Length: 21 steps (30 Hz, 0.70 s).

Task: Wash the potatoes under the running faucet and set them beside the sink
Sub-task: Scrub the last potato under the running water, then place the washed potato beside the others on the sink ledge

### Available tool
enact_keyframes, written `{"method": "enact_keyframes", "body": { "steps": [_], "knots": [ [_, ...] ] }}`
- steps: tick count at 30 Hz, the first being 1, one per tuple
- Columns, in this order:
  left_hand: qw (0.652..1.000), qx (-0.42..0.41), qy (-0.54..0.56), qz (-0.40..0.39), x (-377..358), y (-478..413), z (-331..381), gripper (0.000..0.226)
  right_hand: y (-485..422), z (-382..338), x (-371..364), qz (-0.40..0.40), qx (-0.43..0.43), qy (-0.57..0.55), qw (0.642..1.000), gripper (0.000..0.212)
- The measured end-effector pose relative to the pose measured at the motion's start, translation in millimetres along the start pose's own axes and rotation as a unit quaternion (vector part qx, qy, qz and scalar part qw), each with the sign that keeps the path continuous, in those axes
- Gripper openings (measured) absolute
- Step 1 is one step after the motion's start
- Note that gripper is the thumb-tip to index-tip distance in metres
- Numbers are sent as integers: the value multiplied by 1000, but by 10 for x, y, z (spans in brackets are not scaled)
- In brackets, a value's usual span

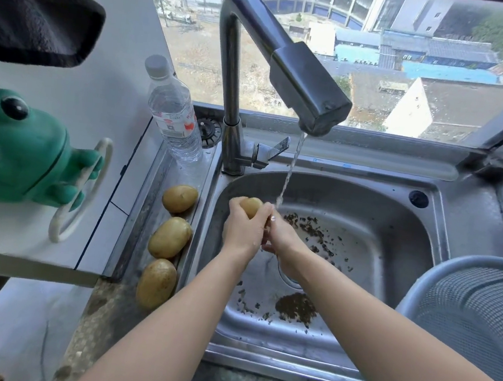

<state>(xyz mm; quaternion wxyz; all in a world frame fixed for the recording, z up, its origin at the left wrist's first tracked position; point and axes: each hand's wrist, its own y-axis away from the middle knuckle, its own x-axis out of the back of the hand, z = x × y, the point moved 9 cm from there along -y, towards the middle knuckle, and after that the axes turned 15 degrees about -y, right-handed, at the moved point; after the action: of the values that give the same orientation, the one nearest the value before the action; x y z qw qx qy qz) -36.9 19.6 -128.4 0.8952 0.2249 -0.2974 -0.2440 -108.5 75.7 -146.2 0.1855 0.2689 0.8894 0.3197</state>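
Note:
A yellow-brown potato (251,206) is held over the steel sink (368,203), just left of the thin water stream (290,172) falling from the dark faucet (311,90). My left hand (241,230) wraps it from the left and below. My right hand (282,234) presses against it from the right, fingers closed. Three more potatoes lie in a row on the ledge left of the sink: a far potato (179,198), a middle potato (170,237), and a near potato (156,283).
Dark debris (296,308) is scattered over the basin floor near the drain. A plastic water bottle (174,112) stands left of the faucet base. A grey mesh colander (475,306) sits at the sink's right. A green frog toy (20,148) hangs on the left wall.

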Motion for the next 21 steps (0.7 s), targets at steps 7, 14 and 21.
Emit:
{"method": "enact_keyframes", "body": {
  "steps": [7, 14, 21],
  "knots": [
    [963, -63, -219, 142, 657, 203, 25, 51, 7, 109, -197, -26, -28, 97, 995, 36],
    [930, -49, -301, 205, 1179, 547, -180, 53, 243, 181, -696, -78, -18, 104, 991, 22],
    [926, 12, -279, 255, 1678, 903, -652, 43, 455, 330, -855, -75, -11, 124, 989, 31]
  ]
}}
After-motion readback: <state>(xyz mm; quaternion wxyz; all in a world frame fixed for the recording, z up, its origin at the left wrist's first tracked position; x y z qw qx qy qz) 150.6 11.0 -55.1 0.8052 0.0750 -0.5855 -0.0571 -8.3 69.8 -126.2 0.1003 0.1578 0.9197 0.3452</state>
